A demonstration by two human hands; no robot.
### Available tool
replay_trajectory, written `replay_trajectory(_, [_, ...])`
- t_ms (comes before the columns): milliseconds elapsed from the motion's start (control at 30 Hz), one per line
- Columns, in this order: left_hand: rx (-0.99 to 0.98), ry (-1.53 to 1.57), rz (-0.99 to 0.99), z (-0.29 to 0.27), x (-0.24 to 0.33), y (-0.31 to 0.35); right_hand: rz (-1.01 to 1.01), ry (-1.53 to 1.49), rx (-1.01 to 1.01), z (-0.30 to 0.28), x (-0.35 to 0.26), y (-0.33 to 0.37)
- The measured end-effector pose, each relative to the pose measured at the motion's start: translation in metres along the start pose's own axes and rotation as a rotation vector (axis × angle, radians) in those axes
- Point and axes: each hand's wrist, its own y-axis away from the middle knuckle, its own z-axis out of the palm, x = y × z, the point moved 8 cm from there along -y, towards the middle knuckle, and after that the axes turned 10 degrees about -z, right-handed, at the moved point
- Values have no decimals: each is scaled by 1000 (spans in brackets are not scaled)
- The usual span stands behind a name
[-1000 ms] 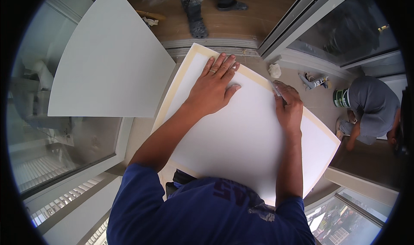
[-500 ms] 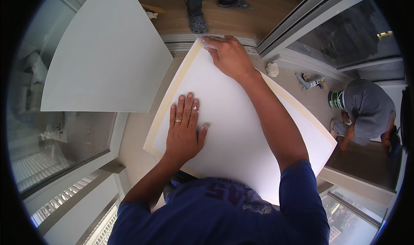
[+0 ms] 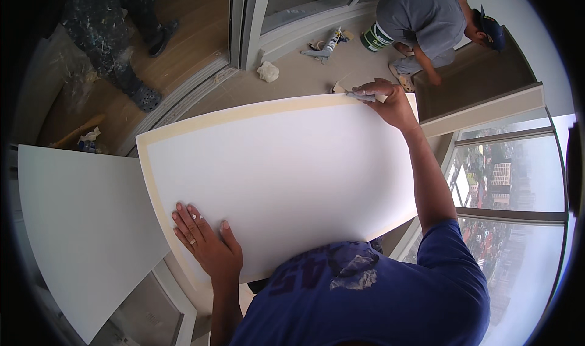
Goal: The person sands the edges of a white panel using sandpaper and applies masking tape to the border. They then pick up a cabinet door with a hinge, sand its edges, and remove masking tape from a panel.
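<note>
A white panel point(image 3: 280, 169) edged with a cream border strip point(image 3: 244, 114) lies before the person's blue shirt point(image 3: 365, 291). The left hand point(image 3: 210, 245) rests flat near its lower left corner, fingers slightly spread, holding nothing. The right hand point(image 3: 393, 105) pinches a flat grey tool point(image 3: 364, 96) at the far edge, near the right corner. Beyond, on the floor point(image 3: 292, 78), are a crumpled white lump point(image 3: 268, 72), a caulking gun point(image 3: 330, 46) and a green-and-white bucket point(image 3: 376, 37) beside a crouching co-worker point(image 3: 420, 17).

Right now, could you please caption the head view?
Left hand flat on white, tan-bordered panel; right hand holds grey tool at far edge.
</note>
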Motion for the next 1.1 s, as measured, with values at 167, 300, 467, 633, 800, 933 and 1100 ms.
replay_trajectory(167, [-13,15,54,1,7,-2,145,30,7,9,-3,8])
replay_trajectory(300, [40,-41,74,0,9,1,-176,-156,22,104,-97,-62])
replay_trajectory(467, [22,-97,24,6,5,0,-367,-43,-67,214,-187,-132])
replay_trajectory(633, [32,-132,-2,15,-4,0,-384,-94,-38,164,-142,-103])
replay_trajectory(800, [39,-110,-25,14,-10,4,-117,57,-27,53,-22,-32])
replay_trajectory(933, [43,-46,5,9,-8,7,4,289,10,-35,48,12])
replay_trajectory(1100, [-4,-3,-10,2,-2,0,159,126,192,-53,65,35])
